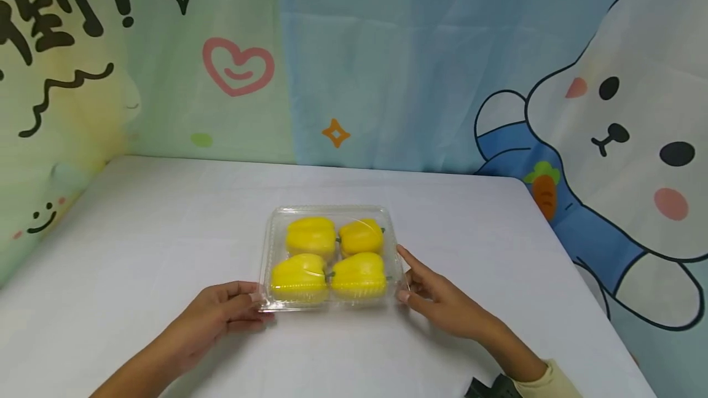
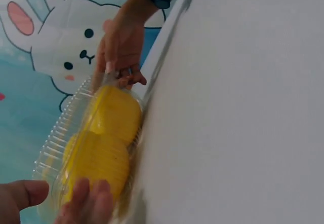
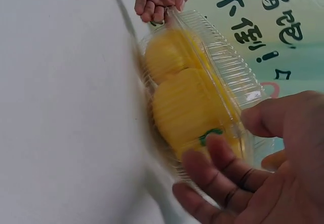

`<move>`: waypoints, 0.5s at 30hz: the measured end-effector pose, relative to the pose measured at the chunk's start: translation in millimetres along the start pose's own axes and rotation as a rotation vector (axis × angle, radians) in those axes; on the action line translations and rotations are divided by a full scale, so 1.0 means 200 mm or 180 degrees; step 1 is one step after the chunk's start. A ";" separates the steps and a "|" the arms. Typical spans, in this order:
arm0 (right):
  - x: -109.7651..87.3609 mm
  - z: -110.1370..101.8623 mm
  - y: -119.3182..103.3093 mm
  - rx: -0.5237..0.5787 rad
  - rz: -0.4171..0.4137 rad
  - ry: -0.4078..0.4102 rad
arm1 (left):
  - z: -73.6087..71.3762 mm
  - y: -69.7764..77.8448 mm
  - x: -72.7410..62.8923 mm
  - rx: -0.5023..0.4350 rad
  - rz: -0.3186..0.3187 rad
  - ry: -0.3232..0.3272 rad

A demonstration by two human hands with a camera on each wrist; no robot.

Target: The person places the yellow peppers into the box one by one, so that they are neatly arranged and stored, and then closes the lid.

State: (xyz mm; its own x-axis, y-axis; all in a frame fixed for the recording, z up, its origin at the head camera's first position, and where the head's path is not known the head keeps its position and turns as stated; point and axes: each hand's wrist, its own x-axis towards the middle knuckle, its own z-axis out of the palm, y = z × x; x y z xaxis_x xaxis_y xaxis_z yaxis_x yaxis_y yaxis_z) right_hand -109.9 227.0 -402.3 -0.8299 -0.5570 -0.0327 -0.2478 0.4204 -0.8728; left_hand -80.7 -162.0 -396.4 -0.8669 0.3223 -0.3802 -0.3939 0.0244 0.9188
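Observation:
A clear plastic clamshell container (image 1: 323, 212) with several yellow bell peppers (image 1: 311, 235) inside is between my two hands, its lid closed over them. My left hand (image 1: 227, 309) grips the near left corner, thumb at the side and fingers reaching below the rim. On the opposite side, my right hand (image 1: 437, 300) holds the right edge between thumb and fingers. In the right wrist view, the thumb of the right hand (image 3: 283, 158) lies against the container's side. Motion blurs the peppers (image 2: 96, 163) in the left wrist view.
A white-covered table (image 1: 166, 220) lies under the container. Behind it hangs a cartoon-printed cloth (image 1: 381, 66) with a large white animal figure at the right. A dark device (image 1: 495, 387) sits by the right sleeve (image 1: 547, 381).

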 end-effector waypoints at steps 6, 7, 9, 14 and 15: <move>0.00 0.00 0.03 0.1091 -0.0200 -0.0258 | -0.02 -0.02 0.00 -0.0743 -0.0110 -0.0402; 0.00 0.00 0.03 0.1193 -0.0180 -0.0284 | -0.02 -0.02 0.00 -0.0787 -0.0116 -0.0393; 0.01 0.00 0.04 0.1315 -0.0126 -0.0315 | -0.02 -0.02 0.00 -0.0809 -0.0126 -0.0332; 0.01 0.01 0.03 0.1417 0.0021 -0.0346 | -0.03 -0.03 0.00 -0.0795 -0.0142 -0.0263; 0.02 0.02 0.03 0.1436 0.0038 -0.0355 | -0.03 -0.03 0.00 -0.0809 -0.0154 -0.0264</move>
State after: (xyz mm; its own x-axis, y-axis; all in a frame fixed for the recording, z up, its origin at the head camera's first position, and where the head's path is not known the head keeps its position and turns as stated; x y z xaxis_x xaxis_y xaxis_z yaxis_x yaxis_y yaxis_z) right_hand -112.7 225.6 -409.4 -0.7665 -0.6380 -0.0745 0.0241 0.0873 -0.9959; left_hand -80.6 -167.4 -402.2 -0.8213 0.4032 -0.4035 -0.5074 -0.1933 0.8397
